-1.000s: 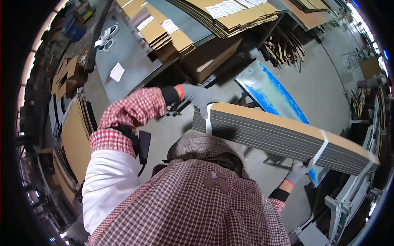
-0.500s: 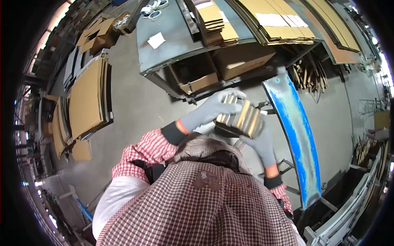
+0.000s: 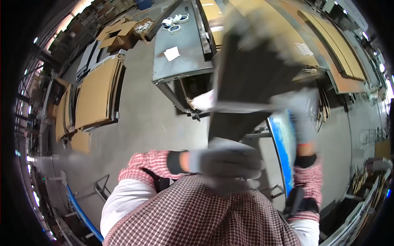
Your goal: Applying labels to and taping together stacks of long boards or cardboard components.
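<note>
Well to the left of your grip, a stack of brown cardboard sheets [image 3: 98, 94] lies on the floor, with an open cardboard box [image 3: 119, 37] farther off behind it. Nearer to your grip, beyond it and to the left, stands a grey table [image 3: 161, 67] bearing tape rolls [image 3: 174, 28] and a white paper [image 3: 172, 53].

Your gloved left hand [image 3: 230, 164] is low, in front of your apron [image 3: 188, 205], its fingers pointing right across the near end of the dark bundle [image 3: 246, 88]; blur hides whether they close on it. The bundle is off the floor, between you and the table, its long axis running away from your body and its far end aimed past the table edge, leaning a little right. A pale band [image 3: 242, 107] crosses it just beyond your left hand. Your gloved right hand [image 3: 297, 108] holds the bundle's right side where the band meets it.

Below your right hand, on your side of it, a blue-edged board [image 3: 283, 151] slants toward you. Beyond that hand, farther right, more cardboard [image 3: 332, 45] lies flat.
</note>
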Action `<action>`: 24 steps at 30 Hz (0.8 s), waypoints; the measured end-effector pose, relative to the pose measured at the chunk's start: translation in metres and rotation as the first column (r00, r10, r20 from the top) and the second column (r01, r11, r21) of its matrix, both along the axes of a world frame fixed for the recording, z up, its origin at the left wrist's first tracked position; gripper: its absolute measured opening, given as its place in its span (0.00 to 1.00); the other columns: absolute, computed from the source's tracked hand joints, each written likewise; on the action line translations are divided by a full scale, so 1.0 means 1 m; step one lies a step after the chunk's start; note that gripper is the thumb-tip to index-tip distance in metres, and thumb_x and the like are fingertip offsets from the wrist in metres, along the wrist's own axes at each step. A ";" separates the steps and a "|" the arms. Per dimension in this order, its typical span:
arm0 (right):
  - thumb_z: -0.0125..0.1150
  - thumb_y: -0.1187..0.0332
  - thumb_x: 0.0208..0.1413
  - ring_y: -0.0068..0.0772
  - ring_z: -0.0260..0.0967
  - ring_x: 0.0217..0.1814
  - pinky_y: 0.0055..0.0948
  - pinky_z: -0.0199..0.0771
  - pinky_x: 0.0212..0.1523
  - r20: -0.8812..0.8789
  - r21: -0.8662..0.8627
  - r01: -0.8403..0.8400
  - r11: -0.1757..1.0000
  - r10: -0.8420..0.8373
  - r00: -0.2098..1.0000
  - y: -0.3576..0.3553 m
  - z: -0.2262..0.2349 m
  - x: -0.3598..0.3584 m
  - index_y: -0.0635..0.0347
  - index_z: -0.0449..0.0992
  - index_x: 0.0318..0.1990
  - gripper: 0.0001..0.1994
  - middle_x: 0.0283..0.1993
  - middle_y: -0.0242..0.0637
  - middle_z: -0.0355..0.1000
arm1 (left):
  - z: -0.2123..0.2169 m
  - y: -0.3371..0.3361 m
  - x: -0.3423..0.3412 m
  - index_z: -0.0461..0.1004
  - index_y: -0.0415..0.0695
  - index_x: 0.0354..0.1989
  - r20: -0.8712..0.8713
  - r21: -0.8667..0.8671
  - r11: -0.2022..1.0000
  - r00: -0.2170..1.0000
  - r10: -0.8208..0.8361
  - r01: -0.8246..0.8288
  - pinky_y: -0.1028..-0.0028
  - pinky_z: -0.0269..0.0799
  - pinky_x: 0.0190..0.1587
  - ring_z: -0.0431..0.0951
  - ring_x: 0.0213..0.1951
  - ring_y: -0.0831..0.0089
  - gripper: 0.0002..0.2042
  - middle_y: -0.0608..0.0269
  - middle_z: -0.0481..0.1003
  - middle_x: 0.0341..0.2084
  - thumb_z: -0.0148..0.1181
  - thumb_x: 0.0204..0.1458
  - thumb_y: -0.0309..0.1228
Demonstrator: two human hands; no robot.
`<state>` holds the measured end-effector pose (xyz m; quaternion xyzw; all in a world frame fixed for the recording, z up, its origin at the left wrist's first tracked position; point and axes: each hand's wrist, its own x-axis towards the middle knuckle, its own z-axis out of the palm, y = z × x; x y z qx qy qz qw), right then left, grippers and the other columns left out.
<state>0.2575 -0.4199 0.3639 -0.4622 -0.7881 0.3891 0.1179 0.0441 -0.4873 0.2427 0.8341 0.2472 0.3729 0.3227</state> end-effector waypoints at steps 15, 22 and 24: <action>0.50 0.63 0.62 0.39 0.74 0.44 0.35 0.73 0.50 -0.788 0.522 0.779 -0.348 -0.545 0.285 -0.144 -0.006 0.375 0.61 0.62 0.64 0.24 0.48 0.44 0.74 | 0.042 0.176 0.138 0.54 0.47 0.67 0.972 -0.228 0.056 0.223 0.074 0.972 0.59 0.53 0.68 0.59 0.65 0.64 0.38 0.59 0.61 0.64 0.53 0.54 0.58; 0.47 0.63 0.64 0.39 0.74 0.45 0.35 0.73 0.51 -0.821 0.381 0.885 -0.267 -0.538 0.191 -0.119 -0.060 0.328 0.62 0.60 0.65 0.24 0.50 0.45 0.74 | 0.071 0.380 0.162 0.64 0.45 0.60 0.914 -0.376 0.336 0.287 0.286 0.864 0.54 0.67 0.59 0.71 0.55 0.56 0.35 0.54 0.70 0.54 0.51 0.53 0.62; 0.47 0.62 0.64 0.40 0.74 0.46 0.36 0.73 0.51 -0.813 0.336 0.919 -0.206 -0.556 0.173 -0.095 -0.078 0.299 0.63 0.60 0.65 0.24 0.50 0.45 0.74 | 0.047 0.463 0.171 0.70 0.47 0.53 0.832 -0.507 0.412 0.306 0.462 0.757 0.53 0.70 0.55 0.74 0.49 0.57 0.30 0.55 0.74 0.47 0.49 0.56 0.60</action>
